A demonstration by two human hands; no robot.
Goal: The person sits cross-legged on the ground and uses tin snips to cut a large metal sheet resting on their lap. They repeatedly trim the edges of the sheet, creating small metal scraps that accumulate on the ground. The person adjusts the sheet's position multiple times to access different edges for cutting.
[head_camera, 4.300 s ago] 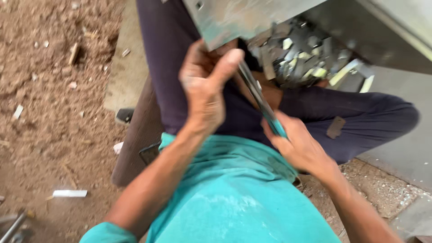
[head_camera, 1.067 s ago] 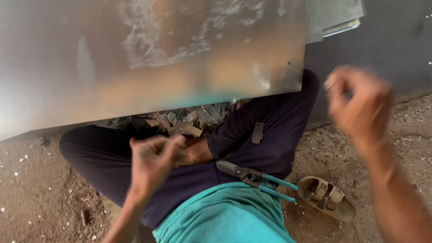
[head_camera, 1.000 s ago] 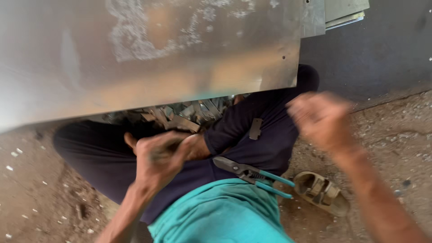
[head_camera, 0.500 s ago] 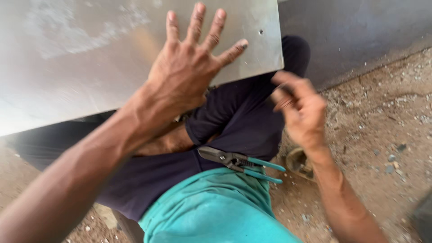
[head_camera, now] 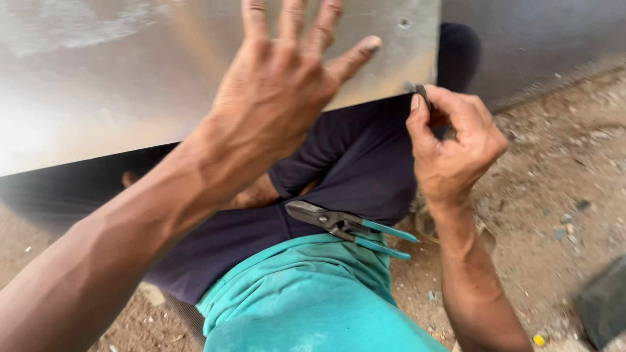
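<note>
- Left hand (head_camera: 280, 98), fingers spread, lies flat on the metal sheet (head_camera: 130, 72) filling the upper left of the frame; its fingertips are cut off at the top edge.
- Right hand (head_camera: 453, 146) pinches the sheet's lower right corner; something small at its fingertips is too blurred to identify.
- Teal-handled snips (head_camera: 349, 228) rest on the lap, centre frame.

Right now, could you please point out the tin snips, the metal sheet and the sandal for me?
tin snips (head_camera: 349, 228), head view, on the pivot between blades and teal handles.
metal sheet (head_camera: 111, 78), head view, on its bare shiny face.
sandal (head_camera: 427, 223), head view, on the strip showing behind the right wrist.
</note>
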